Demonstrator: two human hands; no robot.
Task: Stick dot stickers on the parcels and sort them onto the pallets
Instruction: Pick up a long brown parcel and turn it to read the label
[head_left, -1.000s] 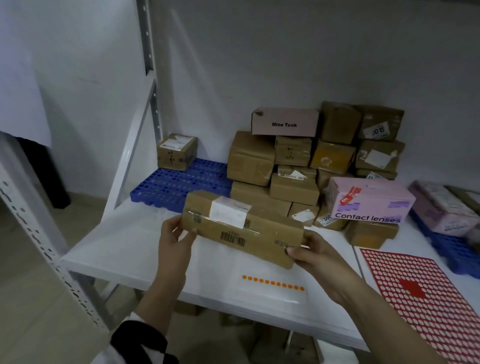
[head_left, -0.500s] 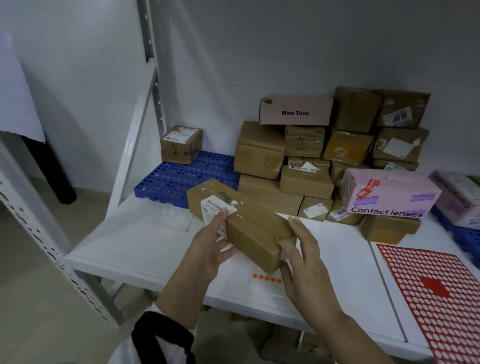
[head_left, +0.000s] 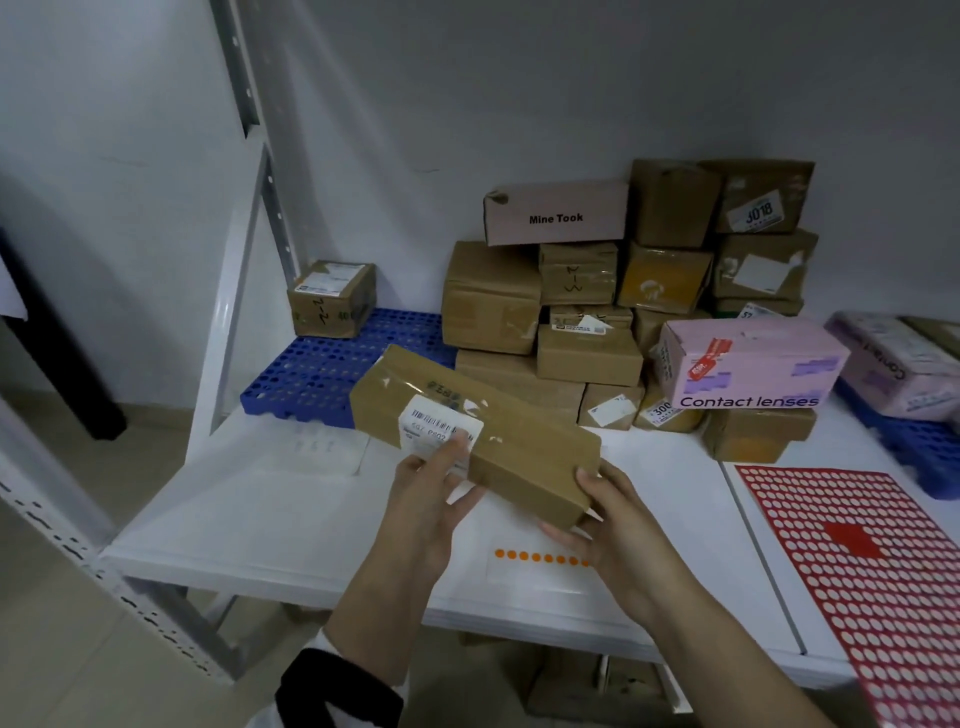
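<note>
Here, our left grip and right grip both clamp the long brown parcel, just above the orange dot stickers near the front edge of the worktop. Sticking seems next: free one grip and peel a dot. The blue pallet waits at the far-left corner.

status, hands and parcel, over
Left grip and right grip hold brown parcel over shelf. No dot sticker seen on it. Nothing between it and blue pallet.
</note>
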